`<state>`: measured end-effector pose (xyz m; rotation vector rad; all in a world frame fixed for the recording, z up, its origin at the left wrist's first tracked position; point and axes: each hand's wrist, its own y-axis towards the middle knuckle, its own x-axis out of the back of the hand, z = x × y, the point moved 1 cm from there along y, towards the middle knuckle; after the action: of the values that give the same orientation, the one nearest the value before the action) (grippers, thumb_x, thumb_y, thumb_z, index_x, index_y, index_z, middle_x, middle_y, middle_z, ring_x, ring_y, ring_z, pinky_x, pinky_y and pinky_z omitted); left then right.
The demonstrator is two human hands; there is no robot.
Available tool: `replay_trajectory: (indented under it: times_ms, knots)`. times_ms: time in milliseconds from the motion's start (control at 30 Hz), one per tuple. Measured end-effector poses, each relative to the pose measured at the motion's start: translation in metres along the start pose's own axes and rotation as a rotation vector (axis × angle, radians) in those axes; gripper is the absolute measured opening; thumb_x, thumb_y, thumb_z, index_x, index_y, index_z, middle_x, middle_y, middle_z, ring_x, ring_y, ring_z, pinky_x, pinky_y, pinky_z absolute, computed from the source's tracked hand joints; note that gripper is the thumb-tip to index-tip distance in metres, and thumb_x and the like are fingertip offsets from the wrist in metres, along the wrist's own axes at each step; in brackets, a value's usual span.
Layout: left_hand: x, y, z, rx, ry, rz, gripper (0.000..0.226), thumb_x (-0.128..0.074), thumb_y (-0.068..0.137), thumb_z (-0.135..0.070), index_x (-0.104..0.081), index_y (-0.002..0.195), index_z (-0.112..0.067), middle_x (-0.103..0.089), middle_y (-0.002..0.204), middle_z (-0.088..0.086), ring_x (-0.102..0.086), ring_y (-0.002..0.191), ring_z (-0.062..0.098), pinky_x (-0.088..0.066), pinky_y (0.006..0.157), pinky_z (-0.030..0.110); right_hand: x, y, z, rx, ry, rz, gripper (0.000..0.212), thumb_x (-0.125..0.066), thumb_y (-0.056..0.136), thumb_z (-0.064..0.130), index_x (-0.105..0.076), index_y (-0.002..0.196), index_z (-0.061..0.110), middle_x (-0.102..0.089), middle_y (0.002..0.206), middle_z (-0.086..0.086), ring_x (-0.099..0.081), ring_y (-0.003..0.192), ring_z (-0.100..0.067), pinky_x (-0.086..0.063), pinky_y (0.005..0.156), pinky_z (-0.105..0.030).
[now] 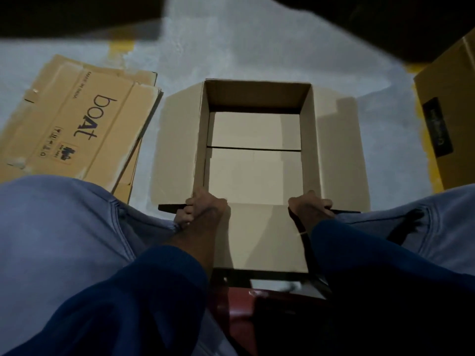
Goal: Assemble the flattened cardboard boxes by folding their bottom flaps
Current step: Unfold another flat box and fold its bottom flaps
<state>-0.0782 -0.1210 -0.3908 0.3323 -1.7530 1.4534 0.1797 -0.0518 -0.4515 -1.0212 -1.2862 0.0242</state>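
**Steadying an opened box by its near corners**

Sitting over the floor (231, 52), the person kept the box (254, 96) upright between their knees (64, 214), close enough for both arms to reach its near rim. The left hand (203, 209) gripped the near-left corner and the right hand (309, 205) the near-right one. On each hand the fingers (189, 205) were curled round the outside of the corner with the thumb tucked inside, pinching the cardboard, probably to keep the walls square.

Inside, the bottom flaps (254, 129) lay flat and met along a dark seam, so this box's base looked folded. The side flaps (177, 145) splayed outward and the near flap (259, 235) hung toward the person, which left the opening clear for checking the base.

More flattened boxes (77, 119) were stacked just beside the box on the left, within easy reach for the next one. A second box (447, 119) stood well apart on the right.
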Motion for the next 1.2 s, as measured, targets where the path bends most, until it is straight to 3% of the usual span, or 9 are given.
replay_trajectory:
  times_ms: [100,267,400,500,633,700,800,967,1200]
  knots:
    - [0.003,-0.013,-0.002,-0.084,-0.043,-0.074,0.077,-0.074,0.081,-0.06,-0.042,0.141,-0.023,-0.043,0.142,0.018,-0.042,0.132,0.038,-0.037,0.104,0.053,0.02,-0.029,-0.001,-0.057,0.08,-0.084,0.039,-0.064,0.083,0.039,-0.059,0.12,0.027,-0.035,0.134,-0.016,-0.039,0.124,-0.049,-0.03,0.108,-0.06]
    - [0.006,0.009,-0.022,-0.314,-0.23,-0.133,0.062,-0.075,0.086,-0.051,-0.051,0.14,-0.031,-0.031,0.147,0.016,-0.034,0.135,0.037,-0.032,0.109,0.049,0.038,-0.021,0.015,0.245,0.236,-0.229,0.045,-0.066,0.091,0.05,-0.061,0.132,0.031,-0.027,0.153,-0.011,-0.035,0.131,-0.042,-0.032,0.111,-0.058]
    - [0.009,0.029,-0.038,-0.368,0.027,-0.067,0.051,-0.068,0.09,-0.055,-0.056,0.136,-0.035,-0.034,0.143,0.016,-0.038,0.129,0.036,-0.035,0.108,0.048,0.046,-0.009,0.034,0.394,-0.022,-0.124,0.046,-0.062,0.094,0.049,-0.06,0.136,0.031,-0.044,0.145,-0.017,-0.034,0.133,-0.039,-0.036,0.11,-0.052]
    - [-0.001,0.04,-0.037,-0.408,0.221,-0.22,0.043,-0.073,0.083,-0.058,-0.065,0.118,-0.034,-0.037,0.133,0.011,-0.038,0.121,0.031,-0.035,0.103,0.045,0.038,-0.009,0.044,0.645,-0.14,-0.117,0.045,-0.066,0.092,0.041,-0.065,0.133,0.024,-0.057,0.133,-0.014,-0.046,0.129,-0.035,-0.041,0.107,-0.04]
    - [-0.002,0.051,-0.044,-0.74,0.244,-0.238,0.018,-0.068,0.095,-0.025,-0.074,0.112,-0.021,-0.056,0.133,0.01,-0.054,0.121,0.031,-0.041,0.094,0.037,0.028,-0.017,0.063,0.925,-0.157,-0.029,0.025,-0.064,0.093,0.023,-0.073,0.114,0.015,-0.067,0.117,-0.014,-0.061,0.111,-0.036,-0.047,0.086,-0.036]
    - [0.0,0.057,-0.055,-0.834,0.207,-0.106,0.017,-0.066,0.095,-0.014,-0.075,0.109,-0.01,-0.067,0.115,0.012,-0.064,0.106,0.028,-0.039,0.076,0.025,0.024,-0.017,0.074,0.962,-0.18,-0.061,0.016,-0.06,0.095,0.022,-0.073,0.096,0.012,-0.065,0.104,-0.014,-0.062,0.099,-0.035,-0.042,0.073,-0.033]
    - [0.002,0.066,-0.063,-0.828,0.151,-0.048,0.011,-0.07,0.091,-0.009,-0.076,0.099,-0.007,-0.068,0.098,0.009,-0.066,0.096,0.027,-0.031,0.066,0.021,0.024,-0.013,0.083,0.996,-0.204,-0.091,0.018,-0.06,0.097,0.023,-0.075,0.1,0.014,-0.064,0.102,-0.012,-0.061,0.096,-0.033,-0.048,0.075,-0.036]
    - [0.002,0.072,-0.071,-0.855,0.181,-0.025,0.007,-0.074,0.088,-0.01,-0.078,0.094,-0.009,-0.073,0.101,0.011,-0.068,0.095,0.029,-0.053,0.081,0.032,0.027,-0.009,0.089,1.001,-0.229,-0.081,0.01,-0.062,0.095,0.023,-0.07,0.097,0.018,-0.063,0.102,-0.008,-0.06,0.096,-0.031,-0.05,0.075,-0.038]
    - [-0.002,0.068,-0.072,-0.911,0.276,-0.093,0.011,-0.067,0.094,-0.018,-0.074,0.102,-0.011,-0.065,0.106,0.01,-0.063,0.1,0.029,-0.047,0.079,0.031,0.028,-0.01,0.087,0.999,-0.181,-0.075,0.012,-0.063,0.096,0.025,-0.072,0.098,0.019,-0.064,0.101,-0.006,-0.06,0.095,-0.029,-0.052,0.078,-0.04]
